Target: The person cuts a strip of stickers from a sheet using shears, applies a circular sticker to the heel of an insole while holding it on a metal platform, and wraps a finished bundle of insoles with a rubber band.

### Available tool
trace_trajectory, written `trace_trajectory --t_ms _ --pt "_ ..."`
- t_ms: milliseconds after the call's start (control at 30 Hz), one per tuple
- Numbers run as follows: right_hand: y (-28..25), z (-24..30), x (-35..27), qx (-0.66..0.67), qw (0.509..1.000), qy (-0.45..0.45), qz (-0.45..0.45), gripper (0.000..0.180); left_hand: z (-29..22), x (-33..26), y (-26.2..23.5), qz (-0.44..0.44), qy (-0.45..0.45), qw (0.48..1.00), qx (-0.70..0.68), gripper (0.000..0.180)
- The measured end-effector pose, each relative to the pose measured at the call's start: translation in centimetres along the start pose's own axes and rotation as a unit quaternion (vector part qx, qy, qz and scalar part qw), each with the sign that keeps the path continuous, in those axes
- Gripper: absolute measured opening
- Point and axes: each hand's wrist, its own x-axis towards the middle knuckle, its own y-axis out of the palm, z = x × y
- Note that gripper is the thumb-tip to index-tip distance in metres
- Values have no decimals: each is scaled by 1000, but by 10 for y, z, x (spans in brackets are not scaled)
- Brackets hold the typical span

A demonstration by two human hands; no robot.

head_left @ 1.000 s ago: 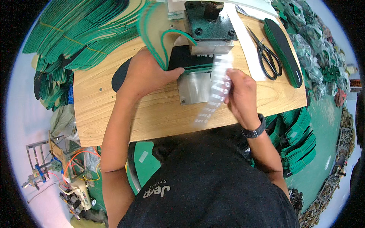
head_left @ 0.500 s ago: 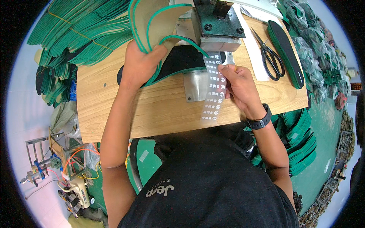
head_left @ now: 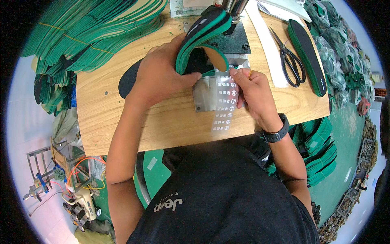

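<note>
My left hand (head_left: 160, 75) is closed round several bent insoles (head_left: 194, 44) with green edges, black on one side and beige on another; its fingers are mostly hidden behind them. The thumb reaches over a metal plate (head_left: 206, 95). Beneath this hand a black insole (head_left: 129, 79) lies on the table, its far end under the bundle. My right hand (head_left: 254, 91) pinches the edge of a clear strip of white printed labels (head_left: 224, 101) between thumb and fingers. The strip hangs over the plate, its upper end just below the press head (head_left: 233, 40).
Scissors (head_left: 290, 65) and another green-edged insole (head_left: 306, 57) lie right of the press on the wooden table (head_left: 170, 130). Large tied stacks of insoles (head_left: 93, 36) fill the far left. More insoles (head_left: 317, 150) and plastic-bagged bundles (head_left: 325, 44) are at the right.
My left hand has moved up and right, and the insoles it holds now curl over toward the press. The label strip has shifted slightly down and left with my right hand.
</note>
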Motion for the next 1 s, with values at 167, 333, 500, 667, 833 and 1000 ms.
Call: trace_trajectory --t_ms 167,333,500,667,833,1000 --pt "-6 -3 -3 3 1000 -8 28 29 1 0 4 -10 14 1000 14 73" --pt "-13 -11 -15 -3 997 -52 -61 25 2 -3 0 -17 -44 998 -28 47" --pt "-21 -4 -12 103 990 -39 -87 23 5 -1 -2 -80 -87 982 -145 28" --pt "-4 2 2 20 1000 3 9 26 -2 -1 -18 -137 -80 955 -250 25" --pt "-3 1 0 -10 1000 6 2 27 5 -1 -14 -165 -59 944 -278 24" --pt "-3 0 1 -12 1000 0 4 28 3 -2 -21 -88 -155 959 -219 27"
